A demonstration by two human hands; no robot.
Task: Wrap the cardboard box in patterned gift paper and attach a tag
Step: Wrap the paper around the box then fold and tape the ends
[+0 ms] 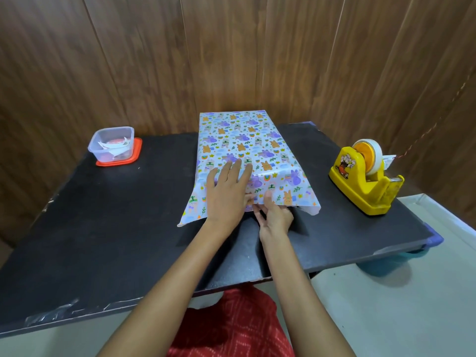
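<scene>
Patterned gift paper (244, 140), white with purple and orange animals, lies draped over the box in the middle of the black table (103, 228). The cardboard box itself is hidden under the paper. My left hand (226, 194) lies flat with straight fingers on the paper's near part, pressing it down. My right hand (274, 215) is at the paper's near edge, thumb on top and fingers tucked under the overhanging flap, pinching it. Paper tags (113, 146) sit in a clear plastic container at the far left.
A clear plastic container (111, 143) stands on its orange lid at the table's far left. A yellow tape dispenser (365, 176) with a roll of tape stands at the right. Wooden wall panels rise behind the table. My red clothing shows below the near edge.
</scene>
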